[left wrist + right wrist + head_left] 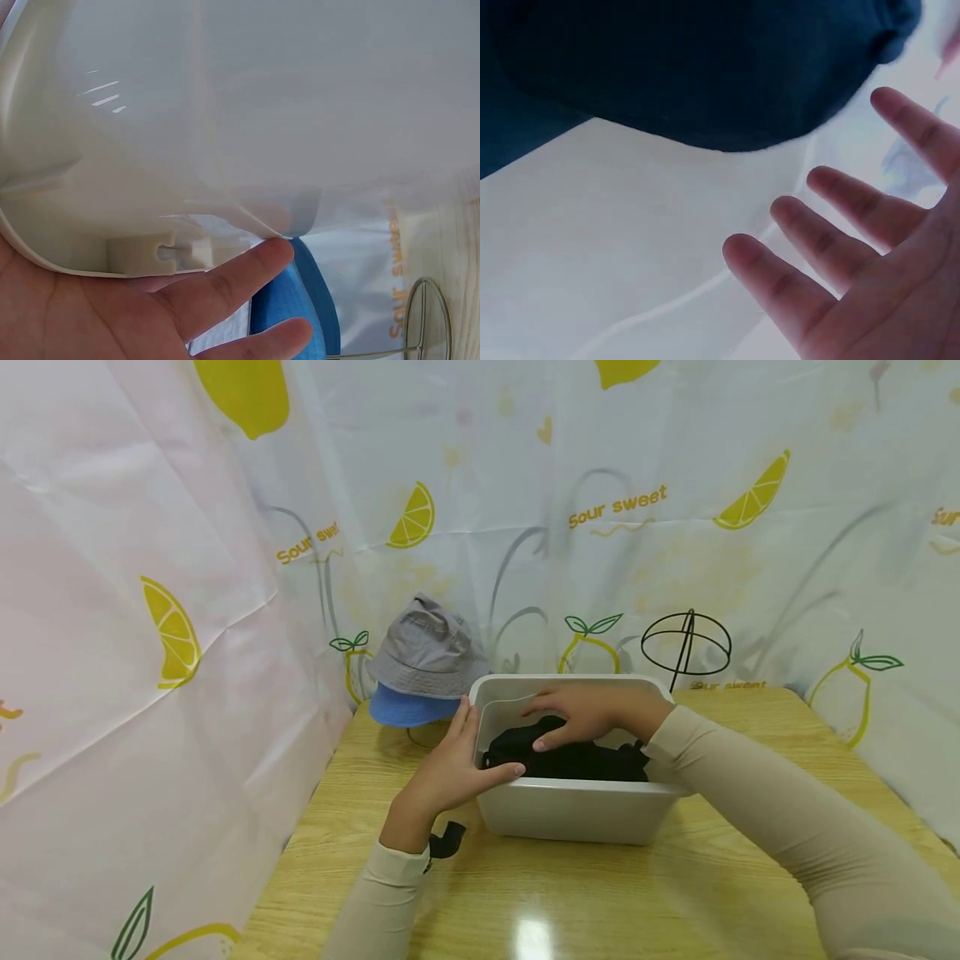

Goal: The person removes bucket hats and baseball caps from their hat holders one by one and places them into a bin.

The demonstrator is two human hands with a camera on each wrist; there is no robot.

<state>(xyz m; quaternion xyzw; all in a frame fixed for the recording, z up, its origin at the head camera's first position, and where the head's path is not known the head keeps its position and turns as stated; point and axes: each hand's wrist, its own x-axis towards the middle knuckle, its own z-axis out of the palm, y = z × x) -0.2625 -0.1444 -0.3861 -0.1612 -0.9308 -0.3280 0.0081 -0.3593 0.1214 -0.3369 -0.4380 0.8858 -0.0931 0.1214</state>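
A white plastic bin (573,810) stands on the wooden table. Against its left rim rests my left hand (442,768), fingers straight along the outside and thumb lying over the front rim; the left wrist view shows the palm at the rim and the fingertips against the outer wall. Inside the bin lies black fabric (592,762), whose rounded edge shows in the right wrist view. My right hand (592,714) reaches over the bin from the right, just above the fabric, with spread fingers (825,240) that hold nothing. Part of the fabric is hidden by this hand.
Behind the bin on the left, a grey bucket hat (427,647) sits above a blue hat (408,706) on a wire stand. A bare black wire stand (686,647) rises at the back right. A lemon-printed curtain (525,468) hangs behind the table (585,902).
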